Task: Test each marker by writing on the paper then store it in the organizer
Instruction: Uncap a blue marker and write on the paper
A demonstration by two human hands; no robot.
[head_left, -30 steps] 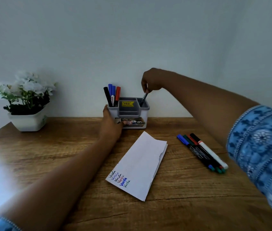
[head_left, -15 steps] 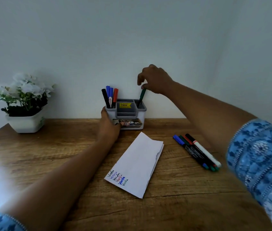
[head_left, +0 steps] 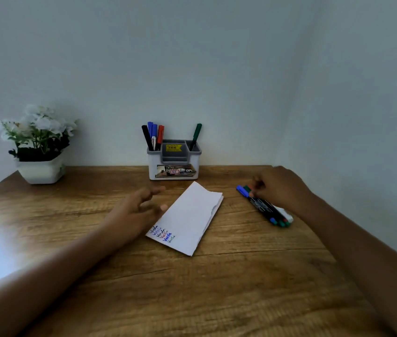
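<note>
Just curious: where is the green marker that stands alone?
In the head view, the green marker leans in the organizer's right compartment, opposite the markers in its left.

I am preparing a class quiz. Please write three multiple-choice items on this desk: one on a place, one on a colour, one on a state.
1. The loose markers lie: A left of the paper; B right of the paper; C on it.
2. In the right compartment of the organizer, the lone marker is: A red; B green; C black.
3. The paper is: A blank; B written on; C crumpled.
Key: B, past its right edge; B, green cap; B, coloured lines at its near end.
</note>
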